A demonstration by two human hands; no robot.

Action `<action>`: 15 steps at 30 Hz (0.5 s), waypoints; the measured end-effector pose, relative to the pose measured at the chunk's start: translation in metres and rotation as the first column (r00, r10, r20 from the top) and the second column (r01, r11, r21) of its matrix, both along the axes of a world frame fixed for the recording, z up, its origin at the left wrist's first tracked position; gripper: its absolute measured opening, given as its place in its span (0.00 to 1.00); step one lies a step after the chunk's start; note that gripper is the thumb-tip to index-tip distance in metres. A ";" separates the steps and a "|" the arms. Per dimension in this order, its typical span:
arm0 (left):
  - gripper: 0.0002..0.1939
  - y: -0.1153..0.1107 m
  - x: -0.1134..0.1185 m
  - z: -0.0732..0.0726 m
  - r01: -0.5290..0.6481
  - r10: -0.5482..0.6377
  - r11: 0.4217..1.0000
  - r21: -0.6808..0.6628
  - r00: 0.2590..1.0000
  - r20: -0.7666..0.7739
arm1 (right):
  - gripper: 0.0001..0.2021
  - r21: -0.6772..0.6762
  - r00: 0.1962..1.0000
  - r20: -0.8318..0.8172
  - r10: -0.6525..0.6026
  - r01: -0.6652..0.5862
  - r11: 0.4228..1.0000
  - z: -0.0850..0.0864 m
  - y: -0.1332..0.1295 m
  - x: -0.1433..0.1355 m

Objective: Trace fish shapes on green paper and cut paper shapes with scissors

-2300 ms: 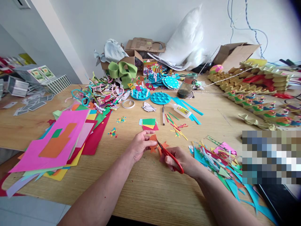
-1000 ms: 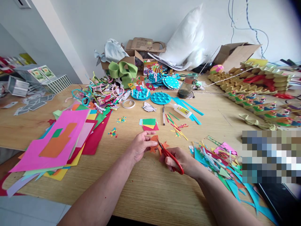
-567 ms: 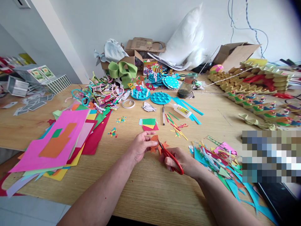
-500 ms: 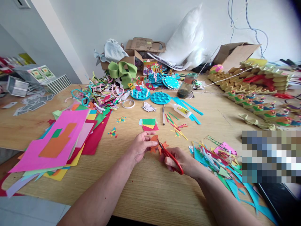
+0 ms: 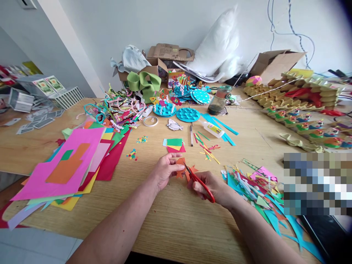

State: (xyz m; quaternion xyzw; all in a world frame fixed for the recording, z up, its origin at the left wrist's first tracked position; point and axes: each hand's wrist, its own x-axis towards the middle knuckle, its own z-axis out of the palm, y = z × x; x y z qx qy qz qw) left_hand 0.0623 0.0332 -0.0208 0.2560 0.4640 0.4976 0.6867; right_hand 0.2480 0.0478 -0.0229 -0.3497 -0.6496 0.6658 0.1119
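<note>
Between thumb and fingers, my left hand (image 5: pixel 168 170) pinches a small piece of orange paper (image 5: pixel 180 161). My right hand (image 5: pixel 210 187) grips red-handled scissors (image 5: pixel 202 184), whose blades point up and left against the paper's right edge. A jagged orange offcut (image 5: pixel 193 170) shows beside the blades; whether it still joins the piece I cannot tell. Just beyond my hands lie small green, yellow and red paper rectangles (image 5: pixel 174 142). Past them are a white fish cutout (image 5: pixel 175 125), a pen (image 5: pixel 191 135) and a glue bottle (image 5: pixel 213 129).
Coloured sheets (image 5: pixel 90 154) are stacked at left, with paper dots (image 5: pixel 132 154) near them. Paper scraps (image 5: pixel 258 183) spread by my right forearm, beside a dark object (image 5: pixel 324 234). Blue discs (image 5: pixel 188 114), a jar (image 5: pixel 220 101) and egg cartons (image 5: pixel 302 88) stand farther back.
Hardly anything differs. My right hand and the scissors have shifted very slightly, while the left hand keeps its hold on the orange paper.
</note>
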 end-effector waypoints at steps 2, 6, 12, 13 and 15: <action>0.26 0.000 0.000 0.000 -0.002 0.002 1.000 0.005 1.000 -0.001 | 0.30 0.002 1.000 0.004 -0.004 0.004 1.000 0.000 0.000 0.000; 0.25 0.001 -0.001 -0.001 -0.019 0.019 1.000 0.013 1.000 -0.008 | 0.30 -0.003 1.000 -0.004 -0.006 0.006 1.000 0.001 0.000 0.000; 0.25 0.001 -0.002 -0.002 -0.031 0.031 0.999 0.013 0.999 -0.016 | 0.31 -0.001 1.000 0.006 0.003 -0.003 1.000 0.003 0.000 -0.001; 0.25 0.001 -0.002 -0.003 -0.030 0.030 0.999 0.013 0.999 -0.016 | 0.31 0.001 1.000 0.013 0.001 -0.001 1.000 0.004 0.000 -0.001; 0.25 0.001 -0.002 -0.003 -0.029 0.029 1.000 0.014 0.999 -0.015 | 0.32 0.006 1.000 0.024 0.000 0.000 1.000 0.006 0.000 -0.001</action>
